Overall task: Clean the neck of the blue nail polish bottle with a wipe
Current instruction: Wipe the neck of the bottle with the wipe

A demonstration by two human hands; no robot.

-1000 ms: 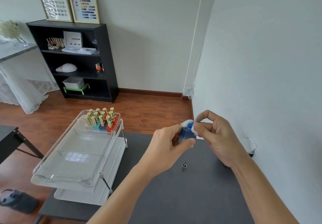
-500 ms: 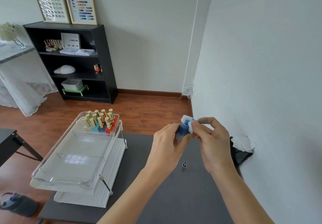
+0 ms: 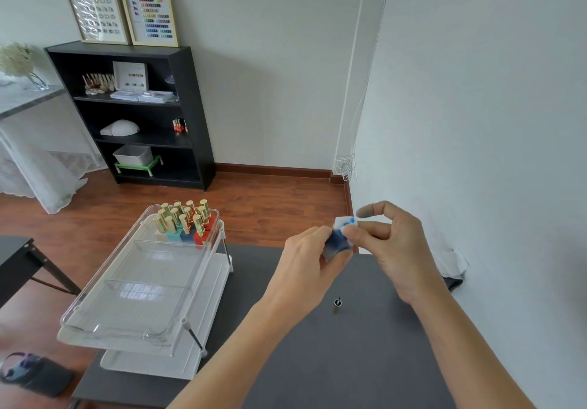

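Both hands up over the dark table (image 3: 317,361), working the bottle

Left hand (image 3: 305,268) grips the blue bottle (image 3: 336,243), neck tilted up-right; right hand (image 3: 390,243) pinches the white wipe (image 3: 344,221) onto the neck, index finger lifted.

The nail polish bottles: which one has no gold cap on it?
The blue bottle held in the left hand, above the table. Its neck is wrapped in the white wipe; the tray bottles all wear gold caps.
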